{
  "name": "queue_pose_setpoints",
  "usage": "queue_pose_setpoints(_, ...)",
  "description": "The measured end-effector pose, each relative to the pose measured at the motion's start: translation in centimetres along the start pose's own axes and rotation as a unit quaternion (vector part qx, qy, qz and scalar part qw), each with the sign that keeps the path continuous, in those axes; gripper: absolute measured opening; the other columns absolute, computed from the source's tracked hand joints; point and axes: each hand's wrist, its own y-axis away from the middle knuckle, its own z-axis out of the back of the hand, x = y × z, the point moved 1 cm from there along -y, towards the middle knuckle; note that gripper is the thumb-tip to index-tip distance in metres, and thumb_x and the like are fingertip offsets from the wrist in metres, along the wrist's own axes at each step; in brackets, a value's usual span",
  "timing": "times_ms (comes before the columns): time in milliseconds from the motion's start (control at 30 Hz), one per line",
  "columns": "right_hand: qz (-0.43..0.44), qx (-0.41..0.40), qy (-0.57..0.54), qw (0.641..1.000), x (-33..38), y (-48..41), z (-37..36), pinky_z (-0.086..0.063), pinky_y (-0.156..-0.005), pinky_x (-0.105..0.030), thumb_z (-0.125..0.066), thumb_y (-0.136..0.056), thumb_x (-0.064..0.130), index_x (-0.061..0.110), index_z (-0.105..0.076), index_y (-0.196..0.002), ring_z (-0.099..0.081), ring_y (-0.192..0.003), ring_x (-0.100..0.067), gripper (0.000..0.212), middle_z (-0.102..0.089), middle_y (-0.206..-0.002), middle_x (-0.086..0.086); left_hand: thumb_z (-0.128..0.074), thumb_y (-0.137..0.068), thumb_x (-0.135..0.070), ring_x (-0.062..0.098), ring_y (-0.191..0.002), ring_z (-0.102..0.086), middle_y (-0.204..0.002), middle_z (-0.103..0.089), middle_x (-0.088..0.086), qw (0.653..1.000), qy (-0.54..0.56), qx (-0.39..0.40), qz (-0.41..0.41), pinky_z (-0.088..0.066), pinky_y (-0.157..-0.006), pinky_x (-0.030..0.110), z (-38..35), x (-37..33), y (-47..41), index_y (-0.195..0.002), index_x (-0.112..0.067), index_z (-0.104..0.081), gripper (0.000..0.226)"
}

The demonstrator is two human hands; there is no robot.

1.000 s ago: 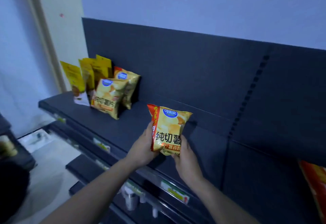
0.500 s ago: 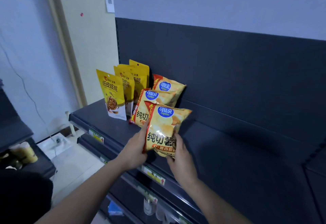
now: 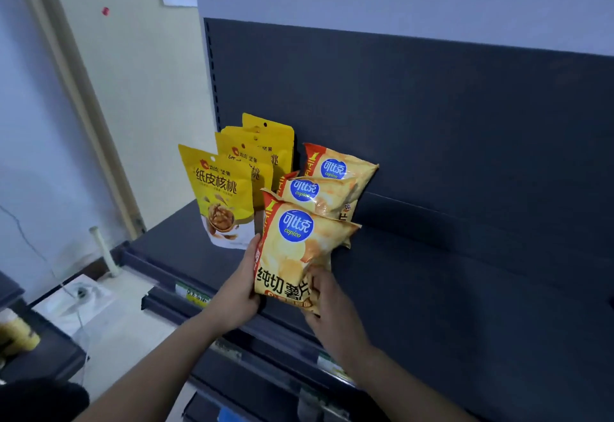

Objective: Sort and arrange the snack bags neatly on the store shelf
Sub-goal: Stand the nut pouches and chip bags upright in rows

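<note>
I hold a yellow potato chip bag point(image 3: 295, 252) with a blue round logo upright over the dark shelf point(image 3: 432, 288). My left hand point(image 3: 237, 288) grips its left edge and my right hand point(image 3: 327, 298) grips its lower right corner. Directly behind it stand two more chip bags point(image 3: 319, 194) of the same kind, one behind the other, the rear one point(image 3: 339, 165) against the back panel. To their left stand three yellow walnut pouches point(image 3: 219, 195) in a row.
The dark back panel point(image 3: 432, 122) rises behind the shelf. Lower shelves with price tags point(image 3: 191, 295) lie below my arms. At the far left are a pale wall, a floor with a white box point(image 3: 76, 295), and another dark shelf holding a yellow item point(image 3: 16, 335).
Both hands carried the chip bag leftward along the shelf to just in front of the two standing chip bags. The view swung left with it.
</note>
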Motion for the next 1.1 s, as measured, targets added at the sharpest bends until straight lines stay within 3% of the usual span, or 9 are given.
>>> queue_pose_setpoints(200, -0.054, -0.034, 0.024, 0.998, 2.0, 0.4, -1.1, -0.042, -0.091, -0.025, -0.061, -0.084, 0.012, 0.022, -0.025, -0.139, -0.048, -0.120, -0.017, 0.067, -0.042, -0.138, 0.002, -0.051, -0.072, 0.018, -0.002, -0.113, -0.045, -0.126, -0.034, -0.027, 0.996, 0.070, 0.040, -0.029, -0.041, -0.080, 0.004, 1.8, 0.4, 0.4, -0.127, -0.057, 0.007, 0.110)
queue_pose_setpoints(267, -0.080, -0.025, 0.014, 0.996, 2.5, 0.7, -1.1, -0.043, -0.093, -0.025, -0.061, -0.083, 0.011, 0.023, -0.022, -0.141, -0.047, -0.121, -0.017, 0.070, -0.042, -0.139, 0.001, -0.055, -0.072, 0.017, -0.003, -0.116, -0.043, -0.123, -0.030, -0.031, 0.994, 0.099, 0.045, -0.028, -0.038, -0.088, 0.006, 2.1, 0.1, 0.7, -0.119, -0.058, 0.004, 0.106)
queue_pose_setpoints(333, -0.097, -0.013, 0.017, 0.995, 2.7, 1.2, -0.7, -0.041, -0.096, -0.025, -0.061, -0.082, 0.010, 0.021, -0.023, -0.141, -0.046, -0.122, -0.017, 0.072, -0.043, -0.139, -0.002, -0.059, -0.065, 0.001, 0.004, -0.128, -0.032, -0.127, -0.024, -0.032, 0.994, 0.100, 0.034, -0.031, -0.033, -0.101, 0.018, 2.6, -0.4, 1.1, -0.123, -0.053, 0.003, 0.101)
queue_pose_setpoints(400, -0.113, -0.010, 0.017, 0.993, 2.5, 2.0, 0.0, -0.038, -0.098, -0.022, -0.061, -0.081, 0.010, 0.019, -0.026, -0.141, -0.045, -0.124, -0.017, 0.070, -0.043, -0.139, -0.002, -0.059, -0.058, -0.011, 0.014, -0.136, -0.021, -0.145, -0.022, -0.013, 0.998, 0.037, -0.002, -0.058, -0.025, -0.111, 0.031, 2.9, -0.5, 1.4, -0.141, -0.036, 0.000, 0.105)
queue_pose_setpoints(467, -0.127, -0.008, 0.030, 0.991, 2.0, 3.2, 1.0, -0.034, -0.099, -0.017, -0.061, -0.082, 0.011, 0.017, -0.028, -0.140, -0.043, -0.127, -0.016, 0.067, -0.042, -0.140, -0.002, -0.062, -0.056, -0.015, 0.031, -0.141, -0.014, -0.155, -0.011, 0.012, 0.987, -0.100, -0.050, -0.114, -0.018, -0.114, 0.042, 2.7, -1.2, 1.2, -0.149, -0.013, -0.003, 0.110)
queue_pose_setpoints(600, -0.179, -0.027, 0.064, 0.981, 0.2, 6.7, 4.2, -0.030, -0.097, -0.010, -0.061, -0.087, 0.014, 0.014, -0.034, -0.140, -0.043, -0.126, -0.013, 0.060, -0.044, -0.138, 0.001, -0.049, -0.059, -0.022, 0.038, -0.142, -0.013, -0.153, -0.013, 0.020, 0.942, -0.215, -0.058, -0.251, -0.013, -0.116, 0.048, 0.8, -6.6, 0.8, -0.146, -0.006, -0.012, 0.096)
queue_pose_setpoints(800, -0.250, -0.110, 0.083, 0.958, -2.8, 14.0, 11.1, -0.031, -0.088, -0.007, -0.061, -0.088, 0.017, 0.018, -0.046, -0.130, -0.048, -0.116, -0.010, 0.044, -0.051, -0.127, 0.003, -0.069, -0.056, -0.029, 0.031, -0.135, -0.034, -0.144, -0.040, 0.016, 0.887, -0.294, 0.083, -0.346, -0.016, -0.111, 0.040, -7.8, -14.0, -0.7, -0.145, -0.009, -0.018, 0.105)
queue_pose_setpoints(933, -0.307, -0.133, 0.129, 0.934, -5.5, 20.2, 16.6, -0.034, -0.098, -0.017, -0.058, -0.089, 0.017, 0.015, -0.043, -0.133, -0.046, -0.124, -0.013, 0.046, -0.048, -0.135, 0.001, -0.048, -0.093, -0.033, 0.020, -0.147, 0.001, -0.158, 0.000, 0.003, 0.848, -0.347, 0.198, -0.347, 0.008, -0.119, 0.035, -14.8, -18.7, -0.3, -0.148, -0.010, 0.012, 0.085)
queue_pose_setpoints(1100, -0.372, -0.148, 0.192, 0.896, -9.7, 28.3, 23.7, -0.035, -0.101, -0.022, -0.056, -0.091, 0.020, 0.016, -0.039, -0.138, -0.045, -0.125, -0.016, 0.050, -0.046, -0.138, -0.002, -0.045, -0.092, -0.026, 0.017, -0.147, 0.000, -0.159, 0.000, 0.000, 0.841, -0.319, 0.238, -0.367, 0.009, -0.118, 0.036, -23.7, -24.9, 0.7, -0.149, -0.012, 0.012, 0.082)
